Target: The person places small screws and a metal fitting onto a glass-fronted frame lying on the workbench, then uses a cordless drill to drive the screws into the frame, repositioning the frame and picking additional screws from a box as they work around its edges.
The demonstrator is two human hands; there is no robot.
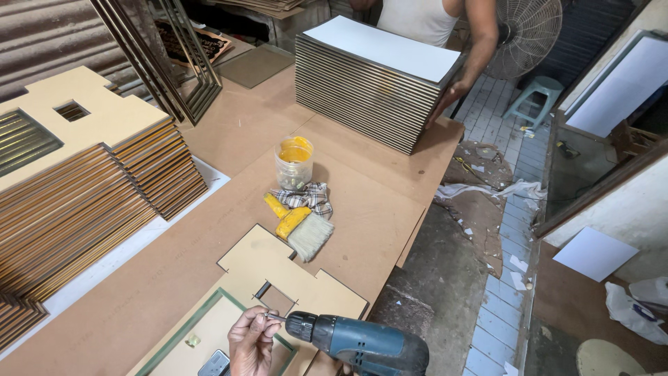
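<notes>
My left hand [252, 341] pinches the bit at the tip of a teal and black power drill [362, 342] at the bottom of the head view. My right hand is hidden under the drill body; only a sliver shows near its grip. Both are above a cut tan board [268, 268] with a green-edged frame [182, 333] lying on it. A small metal hinge-like part [214, 363] rests on the frame by my left hand.
A yellow-handled brush [300, 228], checked rag [307, 197] and plastic cup of yellow glue [293, 162] sit mid-table. Stacks of cut boards [83, 188] stand left. Another person's hand [449, 94] rests on a tall white-topped stack [376, 83] at the far edge. Fan [525, 31] behind.
</notes>
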